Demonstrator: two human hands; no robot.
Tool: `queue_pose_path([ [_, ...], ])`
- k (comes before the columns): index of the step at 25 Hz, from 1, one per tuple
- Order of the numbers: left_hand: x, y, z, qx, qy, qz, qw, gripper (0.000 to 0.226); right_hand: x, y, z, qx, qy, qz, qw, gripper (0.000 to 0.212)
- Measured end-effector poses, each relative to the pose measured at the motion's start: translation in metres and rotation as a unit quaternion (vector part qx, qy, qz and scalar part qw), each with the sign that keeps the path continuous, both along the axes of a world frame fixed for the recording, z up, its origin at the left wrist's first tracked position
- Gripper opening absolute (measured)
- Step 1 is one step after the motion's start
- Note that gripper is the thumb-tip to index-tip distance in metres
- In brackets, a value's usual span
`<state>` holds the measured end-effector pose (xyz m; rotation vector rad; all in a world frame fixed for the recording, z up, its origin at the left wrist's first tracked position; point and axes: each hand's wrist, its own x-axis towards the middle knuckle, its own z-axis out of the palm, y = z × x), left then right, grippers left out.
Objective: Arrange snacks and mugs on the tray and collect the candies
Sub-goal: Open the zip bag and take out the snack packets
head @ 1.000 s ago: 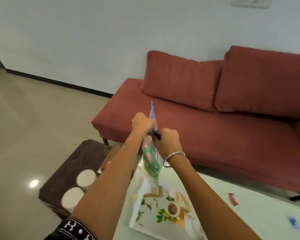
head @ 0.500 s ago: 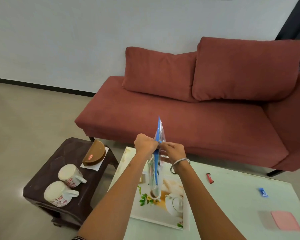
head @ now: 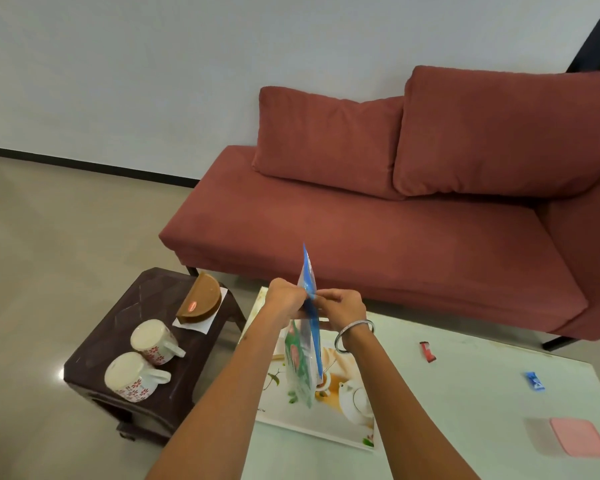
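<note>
My left hand and my right hand both pinch the top of a blue and green snack packet, held upright and edge-on above the printed tray on the white table. Two floral mugs lie on their sides on the dark side stool. Beside them on a white napkin rests a brown half-round snack. A red candy and a blue candy lie on the table to the right.
A pink lid or pad lies at the table's right front. The red sofa with two cushions runs right behind the table. The side stool stands left of the table on a beige tiled floor.
The view has swung down and left, so both mugs and the stool show fully. Both hands have stayed pinched on the packet's top; the packet has turned slightly, showing its green face.
</note>
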<state>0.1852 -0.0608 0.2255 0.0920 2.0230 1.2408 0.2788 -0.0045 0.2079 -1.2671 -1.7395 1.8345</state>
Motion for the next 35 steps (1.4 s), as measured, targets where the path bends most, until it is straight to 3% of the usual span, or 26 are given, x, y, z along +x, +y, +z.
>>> queue_pose_path([
  [3, -0.001, -0.008, 0.001, 0.033, -0.042, 0.01, 0.999, 0.004, -0.003, 0.0, 0.002, -0.02, -0.004, 0.014, 1.0, 0.017],
  [9, -0.006, -0.015, 0.006, 0.102, -0.11, 0.009, 0.989, 0.009, -0.003, 0.006, 0.012, -0.079, 0.037, 0.067, 0.994, 0.018],
  [13, -0.013, -0.016, 0.008, 0.139, -0.121, -0.028, 0.983, 0.009, -0.007, 0.013, 0.016, -0.023, 0.015, 0.065, 0.998, 0.01],
  [15, -0.013, -0.013, 0.008, 0.134, -0.08, -0.031, 0.987, 0.009, -0.011, 0.015, 0.018, 0.112, -0.047, 0.057, 0.991, 0.018],
  [18, -0.009, -0.005, 0.007, 0.082, 0.076, -0.053, 0.992, 0.024, -0.019, 0.007, 0.024, 0.284, -0.12, 0.068, 0.949, 0.028],
  [22, 0.003, 0.0, 0.011, 0.012, 0.174, -0.156, 0.972, 0.033, -0.021, 0.0, 0.024, 0.323, -0.127, 0.029, 0.937, 0.029],
  [27, 0.008, 0.004, 0.008, -0.046, 0.254, -0.146, 0.955, 0.025, -0.023, -0.001, 0.026, 0.364, -0.199, 0.027, 0.91, 0.044],
  [31, 0.009, 0.008, 0.007, -0.099, 0.295, -0.139, 0.94, 0.022, -0.025, -0.002, 0.026, 0.37, -0.24, 0.027, 0.897, 0.037],
  [35, 0.013, 0.01, 0.004, -0.147, 0.372, -0.18, 0.899, 0.02, -0.026, -0.005, 0.021, 0.402, -0.275, 0.055, 0.872, 0.024],
])
